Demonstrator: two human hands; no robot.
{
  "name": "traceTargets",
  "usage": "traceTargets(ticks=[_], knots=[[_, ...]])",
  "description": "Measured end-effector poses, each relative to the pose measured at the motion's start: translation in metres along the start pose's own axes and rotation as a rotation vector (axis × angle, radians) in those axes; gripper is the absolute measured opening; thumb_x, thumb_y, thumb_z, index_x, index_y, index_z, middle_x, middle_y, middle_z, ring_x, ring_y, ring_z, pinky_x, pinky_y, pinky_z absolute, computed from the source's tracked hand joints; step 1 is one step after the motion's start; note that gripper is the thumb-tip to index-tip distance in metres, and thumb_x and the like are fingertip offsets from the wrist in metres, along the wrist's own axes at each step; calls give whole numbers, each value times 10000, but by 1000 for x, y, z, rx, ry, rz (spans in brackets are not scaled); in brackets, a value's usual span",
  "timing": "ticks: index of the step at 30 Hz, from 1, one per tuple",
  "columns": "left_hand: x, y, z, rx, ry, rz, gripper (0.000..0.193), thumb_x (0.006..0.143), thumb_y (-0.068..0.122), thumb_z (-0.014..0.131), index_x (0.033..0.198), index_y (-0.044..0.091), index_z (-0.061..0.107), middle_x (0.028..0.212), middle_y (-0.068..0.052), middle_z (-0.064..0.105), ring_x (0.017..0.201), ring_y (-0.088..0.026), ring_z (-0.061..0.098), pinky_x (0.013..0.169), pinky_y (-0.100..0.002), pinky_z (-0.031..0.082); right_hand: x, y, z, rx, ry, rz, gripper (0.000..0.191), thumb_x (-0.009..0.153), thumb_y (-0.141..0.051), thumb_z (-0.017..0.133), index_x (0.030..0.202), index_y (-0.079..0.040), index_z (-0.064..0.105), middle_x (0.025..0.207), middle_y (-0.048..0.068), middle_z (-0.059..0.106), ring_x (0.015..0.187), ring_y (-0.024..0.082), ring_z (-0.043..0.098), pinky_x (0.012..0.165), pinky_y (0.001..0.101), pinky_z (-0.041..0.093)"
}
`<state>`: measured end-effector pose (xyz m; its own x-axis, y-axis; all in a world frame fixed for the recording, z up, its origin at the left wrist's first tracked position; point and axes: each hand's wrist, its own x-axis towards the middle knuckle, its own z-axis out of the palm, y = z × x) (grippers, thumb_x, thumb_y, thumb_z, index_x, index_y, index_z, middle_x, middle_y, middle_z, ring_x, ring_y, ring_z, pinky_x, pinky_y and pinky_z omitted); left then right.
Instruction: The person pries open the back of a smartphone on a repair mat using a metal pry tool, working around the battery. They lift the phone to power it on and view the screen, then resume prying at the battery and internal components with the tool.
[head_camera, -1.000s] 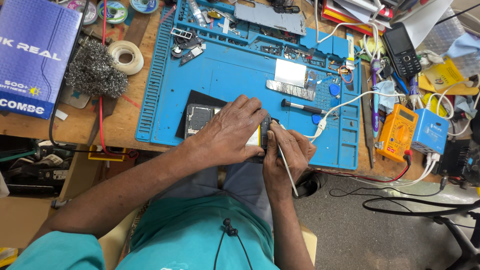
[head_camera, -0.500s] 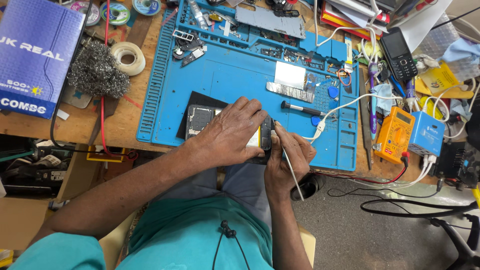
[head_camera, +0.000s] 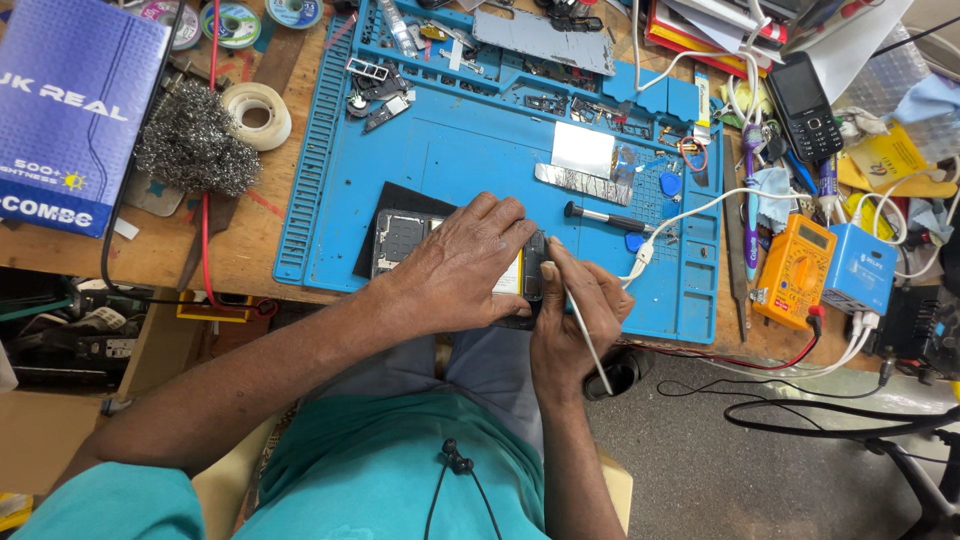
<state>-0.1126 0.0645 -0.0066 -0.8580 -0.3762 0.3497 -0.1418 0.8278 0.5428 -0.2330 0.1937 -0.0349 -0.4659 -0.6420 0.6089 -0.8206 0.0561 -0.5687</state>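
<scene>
A worn wooden workbench (head_camera: 250, 250) carries a large blue repair mat (head_camera: 450, 150) across its middle. To the left of the mat, directly on the wood, lie a ball of steel wool (head_camera: 195, 145), a roll of white tape (head_camera: 257, 112) and a blue printed box (head_camera: 70, 105). To the right of the mat sit an orange multimeter (head_camera: 793, 270), a small blue box (head_camera: 860, 268) and a black keypad phone (head_camera: 803, 105), among tangled white cables.

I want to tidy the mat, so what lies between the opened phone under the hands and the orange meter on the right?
In the head view, between the opened phone and the orange meter lie a black-handled screwdriver and a white cable on the blue mat.
</scene>
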Motion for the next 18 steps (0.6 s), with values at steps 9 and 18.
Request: traceTargets(ticks=[9, 18], knots=[[21, -3, 6, 0, 44, 1, 253, 862, 189, 767, 1054, 50, 678, 997, -96, 625, 981, -312, 611, 837, -449, 541, -6, 1, -13, 86, 27, 68, 254, 981, -143, 765, 1232, -102, 766, 1013, 38, 739, 1009, 161, 617, 962, 317, 393], [41, 4, 21, -92, 117, -12, 110, 906, 100, 714, 883, 47, 621, 858, -100, 649, 874, -313, 676, 717, -468, 547, -10, 16, -31, 442, 127, 295, 221, 1062, -184, 655, 1200, -53, 766, 1129, 69, 680, 986, 132, 627, 812, 269, 509]])
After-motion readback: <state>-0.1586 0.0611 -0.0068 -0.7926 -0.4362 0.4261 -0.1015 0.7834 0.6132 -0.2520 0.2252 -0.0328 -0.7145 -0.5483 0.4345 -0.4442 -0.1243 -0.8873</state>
